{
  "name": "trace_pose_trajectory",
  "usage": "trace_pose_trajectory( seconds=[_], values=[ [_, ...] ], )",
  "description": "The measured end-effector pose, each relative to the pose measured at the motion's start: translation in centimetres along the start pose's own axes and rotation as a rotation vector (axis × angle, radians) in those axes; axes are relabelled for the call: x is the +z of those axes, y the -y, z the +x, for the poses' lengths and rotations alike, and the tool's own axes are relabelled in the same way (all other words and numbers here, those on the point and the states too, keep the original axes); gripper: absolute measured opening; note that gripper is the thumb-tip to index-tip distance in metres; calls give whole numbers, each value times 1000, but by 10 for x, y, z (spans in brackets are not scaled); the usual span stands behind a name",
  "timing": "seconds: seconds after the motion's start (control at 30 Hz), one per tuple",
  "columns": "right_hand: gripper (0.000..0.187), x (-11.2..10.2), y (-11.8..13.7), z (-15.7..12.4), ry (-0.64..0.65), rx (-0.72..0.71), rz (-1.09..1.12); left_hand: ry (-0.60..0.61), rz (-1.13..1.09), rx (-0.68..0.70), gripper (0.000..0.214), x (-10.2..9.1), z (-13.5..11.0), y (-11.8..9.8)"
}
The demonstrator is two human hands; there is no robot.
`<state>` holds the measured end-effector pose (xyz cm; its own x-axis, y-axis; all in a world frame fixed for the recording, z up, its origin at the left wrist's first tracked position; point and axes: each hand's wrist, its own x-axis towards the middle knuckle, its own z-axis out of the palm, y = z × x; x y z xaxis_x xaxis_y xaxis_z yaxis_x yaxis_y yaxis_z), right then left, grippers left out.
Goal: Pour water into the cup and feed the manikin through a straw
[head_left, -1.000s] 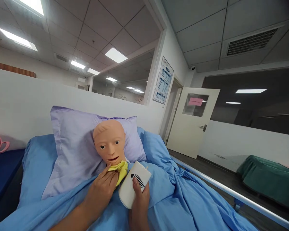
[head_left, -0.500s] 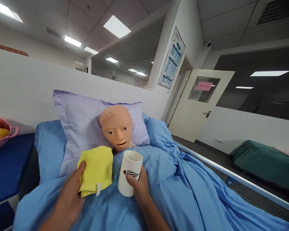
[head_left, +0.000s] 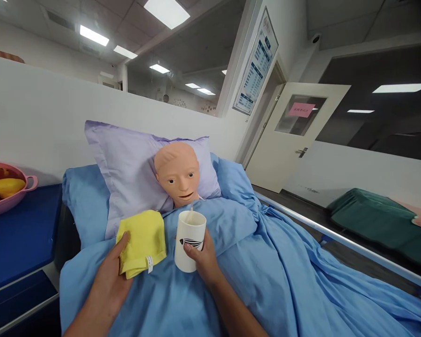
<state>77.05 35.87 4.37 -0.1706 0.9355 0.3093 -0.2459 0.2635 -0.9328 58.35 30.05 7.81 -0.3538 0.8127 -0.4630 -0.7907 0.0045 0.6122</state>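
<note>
A training manikin [head_left: 177, 172] lies in bed with its head on a lilac pillow [head_left: 133, 173], covered to the neck by a blue sheet [head_left: 259, 276]. My left hand [head_left: 108, 281] grips a folded yellow cloth [head_left: 142, 241] over the manikin's chest. My right hand [head_left: 201, 260] holds an upright white cup [head_left: 189, 239] with a dark fish mark and a straw in it, just below the manikin's chin.
A pink bowl [head_left: 7, 192] with yellow and red items sits on a blue bedside table [head_left: 21, 234] at the left. A metal bed rail [head_left: 337, 238] runs along the right. Beyond it are a green-covered bed [head_left: 375, 224] and a white door [head_left: 294, 135].
My left hand has drawn the yellow cloth away from the manikin's chin and down to its chest. The cup has gone from tilted at the mouth to upright. My view has dropped lower.
</note>
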Motion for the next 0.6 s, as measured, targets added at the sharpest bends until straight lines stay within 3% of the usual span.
trace_pose_trajectory(
  seconds=[0.3, 0.6],
  values=[
    [54, 3, -4, 6, 67, 14, 17, -24, 38, -9, 28, -3, 1, 2],
    [56, 3, -4, 9, 11, 80, 107, 7, 58, -2, 29, -2, 4, 8]
  ],
)
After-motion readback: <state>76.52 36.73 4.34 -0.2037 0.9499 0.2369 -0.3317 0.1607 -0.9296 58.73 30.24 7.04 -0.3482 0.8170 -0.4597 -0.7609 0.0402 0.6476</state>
